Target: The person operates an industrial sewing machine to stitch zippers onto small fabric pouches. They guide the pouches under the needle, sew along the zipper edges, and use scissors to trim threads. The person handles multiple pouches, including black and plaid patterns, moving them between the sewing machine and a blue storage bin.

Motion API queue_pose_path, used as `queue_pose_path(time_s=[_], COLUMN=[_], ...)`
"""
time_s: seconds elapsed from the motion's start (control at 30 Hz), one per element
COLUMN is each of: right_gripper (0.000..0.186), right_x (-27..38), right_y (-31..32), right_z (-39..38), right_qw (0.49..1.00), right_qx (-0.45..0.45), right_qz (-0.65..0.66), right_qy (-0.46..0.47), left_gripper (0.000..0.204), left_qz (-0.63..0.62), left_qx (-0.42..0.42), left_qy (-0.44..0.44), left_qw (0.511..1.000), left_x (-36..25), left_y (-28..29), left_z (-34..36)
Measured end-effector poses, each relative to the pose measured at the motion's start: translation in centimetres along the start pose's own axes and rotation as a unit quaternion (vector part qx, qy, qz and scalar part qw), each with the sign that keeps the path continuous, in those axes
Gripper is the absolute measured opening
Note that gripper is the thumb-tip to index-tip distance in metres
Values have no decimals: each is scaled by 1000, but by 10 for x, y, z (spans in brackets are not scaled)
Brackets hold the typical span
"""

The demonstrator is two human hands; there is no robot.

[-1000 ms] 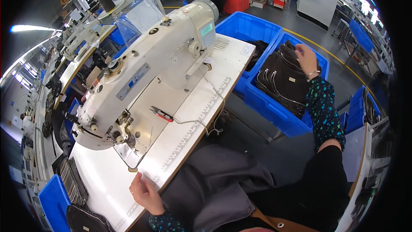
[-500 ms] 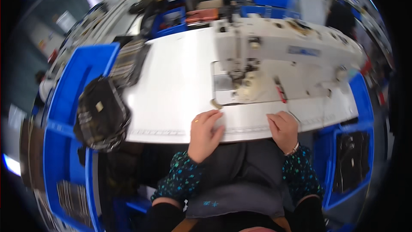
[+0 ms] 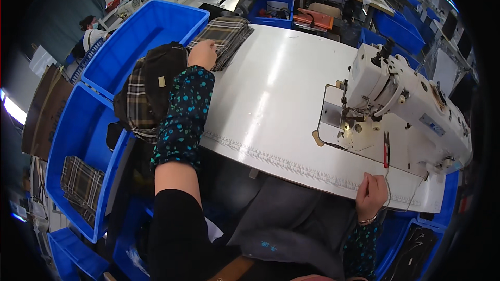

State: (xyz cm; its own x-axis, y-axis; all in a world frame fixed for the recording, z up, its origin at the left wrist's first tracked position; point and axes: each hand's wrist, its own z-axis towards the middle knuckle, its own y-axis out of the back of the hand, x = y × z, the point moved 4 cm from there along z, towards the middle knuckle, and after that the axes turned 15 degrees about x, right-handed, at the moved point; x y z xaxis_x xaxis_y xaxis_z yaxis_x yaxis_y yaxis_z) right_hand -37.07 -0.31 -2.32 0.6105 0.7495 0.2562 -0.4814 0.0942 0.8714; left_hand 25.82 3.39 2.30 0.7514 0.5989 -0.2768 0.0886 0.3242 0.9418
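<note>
My left hand (image 3: 203, 54) reaches to the near edge of a stack of plaid fabric pieces (image 3: 227, 32) at the table's far left. Its fingers are curled against the stack, and whether a piece is caught between them is hidden. Under that forearm sits a dark bundle (image 3: 157, 78) of plaid and black sewn pieces with a small pale label. My right hand (image 3: 372, 196) rests at the table's front edge, fingers curled in with nothing visible in them. Just beyond it lie red-handled thread snips (image 3: 386, 151), near the white sewing machine (image 3: 411, 93).
Blue bins (image 3: 125, 47) line the left side, one holding folded plaid pieces (image 3: 82, 182). Dark pieces (image 3: 414, 255) lie in a bin at the lower right. A printed ruler strip (image 3: 291, 165) runs along the white tabletop (image 3: 265, 83). Another person (image 3: 92, 34) sits far left.
My view has swung to the left. My left hand has left the table's front edge and reached out to the plaid stack. My right hand stays by the front edge.
</note>
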Motion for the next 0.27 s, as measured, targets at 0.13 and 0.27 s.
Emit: queue_pose_path(time_s=[0.13, 0.27], right_gripper=[13, 14], right_x=[1, 5], right_y=[1, 1], right_z=[0, 3], right_qw=[1000, 1000], right_qx=[3, 8], right_qz=[-3, 3], right_qy=[-6, -21], left_gripper=[26, 29], left_qz=[23, 71], left_qx=[65, 89], left_qy=[74, 105], left_qw=[995, 988], left_x=[23, 23], left_y=[-14, -20], left_z=[23, 28])
